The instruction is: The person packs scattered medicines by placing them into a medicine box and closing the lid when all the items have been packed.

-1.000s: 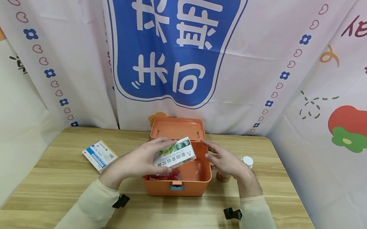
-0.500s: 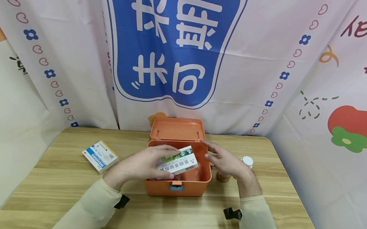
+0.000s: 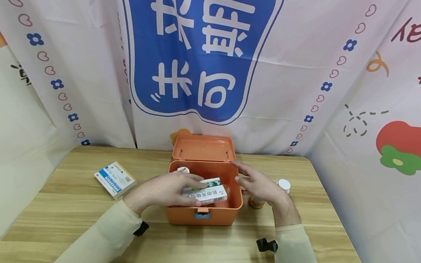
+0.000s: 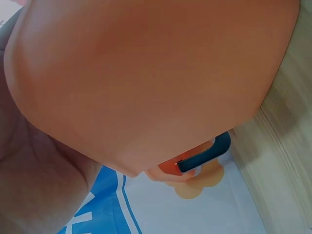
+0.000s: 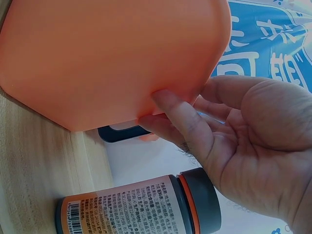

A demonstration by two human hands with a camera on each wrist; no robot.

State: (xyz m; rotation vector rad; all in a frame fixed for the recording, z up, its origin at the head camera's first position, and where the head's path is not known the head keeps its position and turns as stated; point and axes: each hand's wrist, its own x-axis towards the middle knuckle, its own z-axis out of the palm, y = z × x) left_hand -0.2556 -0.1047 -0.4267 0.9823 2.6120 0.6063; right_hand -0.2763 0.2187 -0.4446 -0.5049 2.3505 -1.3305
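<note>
My left hand (image 3: 169,188) grips a white and green medicine box (image 3: 209,193), which lies within the opening of an orange storage box (image 3: 200,217). Part of the medicine box is covered by the fingers. A round white top (image 3: 183,169) shows inside the storage box at its back left. My right hand (image 3: 260,188) holds the storage box's right wall near the rim. In the right wrist view, fingertips (image 5: 165,100) press the outer wall. Only the palm edge of the left hand (image 4: 44,161) shows in the left wrist view, beside the orange wall.
The storage box's lid (image 3: 205,148) stands raised at the back. A blue and white medicine box (image 3: 115,179) lies on the table (image 3: 75,211) at left. Beside the right hand are a white cap (image 3: 284,184) and, in the right wrist view, a dark-capped bottle (image 5: 131,209).
My left hand has lowered the medicine box into the storage box and turned it flatter. The white top has come into sight; the red packet is hidden. My right hand stays put.
</note>
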